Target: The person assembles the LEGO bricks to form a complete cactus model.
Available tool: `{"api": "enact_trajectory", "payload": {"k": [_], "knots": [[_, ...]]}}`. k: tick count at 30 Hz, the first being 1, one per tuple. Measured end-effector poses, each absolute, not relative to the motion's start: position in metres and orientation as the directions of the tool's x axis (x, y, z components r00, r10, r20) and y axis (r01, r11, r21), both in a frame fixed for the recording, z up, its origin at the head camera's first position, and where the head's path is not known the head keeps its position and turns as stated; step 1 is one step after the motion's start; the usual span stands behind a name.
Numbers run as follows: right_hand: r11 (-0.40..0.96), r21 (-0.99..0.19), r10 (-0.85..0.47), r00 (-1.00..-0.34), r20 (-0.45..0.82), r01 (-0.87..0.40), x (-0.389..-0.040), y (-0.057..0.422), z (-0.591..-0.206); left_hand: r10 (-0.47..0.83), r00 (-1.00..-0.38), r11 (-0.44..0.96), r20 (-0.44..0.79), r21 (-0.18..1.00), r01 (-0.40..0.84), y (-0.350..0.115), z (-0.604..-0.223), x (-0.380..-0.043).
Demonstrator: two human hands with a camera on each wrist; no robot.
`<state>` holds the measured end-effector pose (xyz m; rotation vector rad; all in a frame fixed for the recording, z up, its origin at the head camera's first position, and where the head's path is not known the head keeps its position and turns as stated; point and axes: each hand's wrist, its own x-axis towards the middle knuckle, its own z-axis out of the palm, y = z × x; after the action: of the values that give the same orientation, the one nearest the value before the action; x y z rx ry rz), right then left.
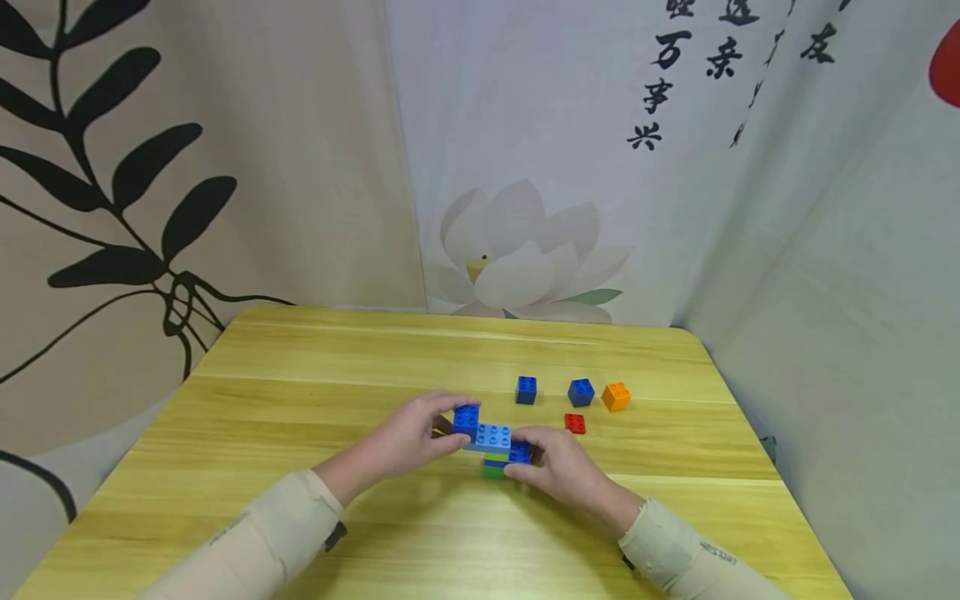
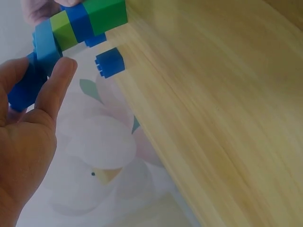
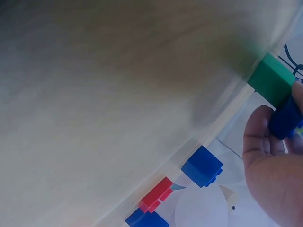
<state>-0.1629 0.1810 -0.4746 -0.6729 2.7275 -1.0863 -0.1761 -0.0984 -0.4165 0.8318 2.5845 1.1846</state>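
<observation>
In the head view, both hands hold a stack of toy building bricks over the table. Thumb and fingers of my left hand (image 1: 418, 432) pinch a dark blue brick (image 1: 466, 419) at the left end of a light blue brick (image 1: 492, 438). Under the light blue brick come a lime green brick (image 2: 63, 31), a blue brick (image 2: 80, 22) and a green brick (image 2: 105, 15) at the bottom. My right hand (image 1: 561, 468) grips the blue brick (image 1: 519, 452) of that stack from the right, its fingers covering part of it.
Beyond the right hand, two loose dark blue bricks (image 1: 527, 390) (image 1: 581, 392), an orange brick (image 1: 617, 397) and a thin red brick (image 1: 574, 423) lie on the wooden table (image 1: 337, 350). A printed curtain (image 1: 330, 150) hangs behind the table's far edge.
</observation>
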Motion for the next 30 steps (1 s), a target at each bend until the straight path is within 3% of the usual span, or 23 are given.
{"api": "enact_trajectory", "payload": {"k": [19, 23, 30], "knots": [[0.634, -0.702, -0.429, -0.903, 0.031, -0.325, -0.161, 0.182, -0.475, 0.521, -0.85, 0.476, 0.074, 0.802, 0.362, -0.098, -0.429, -0.173], [0.659, -0.635, -0.445, -0.89, 0.104, -0.404, -0.156, 0.18, -0.476, 0.538, -0.839, 0.471, 0.08, 0.797, 0.378, -0.096, -0.428, -0.173], [0.652, -0.485, -0.544, -0.805, 0.237, -0.583, -0.154, 0.18, -0.477, 0.569, -0.818, 0.468, 0.085, 0.784, 0.407, -0.097, -0.423, -0.176]]}}
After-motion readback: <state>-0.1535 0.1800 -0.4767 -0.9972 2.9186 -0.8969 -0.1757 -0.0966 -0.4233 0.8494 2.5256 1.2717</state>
